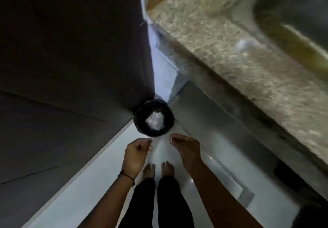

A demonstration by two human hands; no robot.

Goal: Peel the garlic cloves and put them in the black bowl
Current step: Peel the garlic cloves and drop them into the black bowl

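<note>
Both hands are held out over the pale floor [85,188]. Just ahead of them, a little beyond the fingertips and centred between the two, stands a black round container [140,121]. It looks like a lined waste bin rather than a bowl, though the blur leaves that unsure. A crumpled white mass [154,121] lies inside it. Neither hand touches it.

The left hand [137,154] shows its back to the camera, fingers curled in toward the palm and the thumb lying against them. The right hand [186,147] is palm down, its fingers [173,138] bunched together and bent toward the container. The palms are hidden, so it cannot be told whether either hand encloses any garlic or peel. A dark cord bracelet [126,174] circles the left wrist.

Below and between the hands are two bare feet [149,170] and black trouser legs [142,201]. To the right of the right hand runs a speckled stone counter [230,59], with a sink [292,14] set into its far end. To the left of the left hand rises a dark cabinet face [71,50].
</note>
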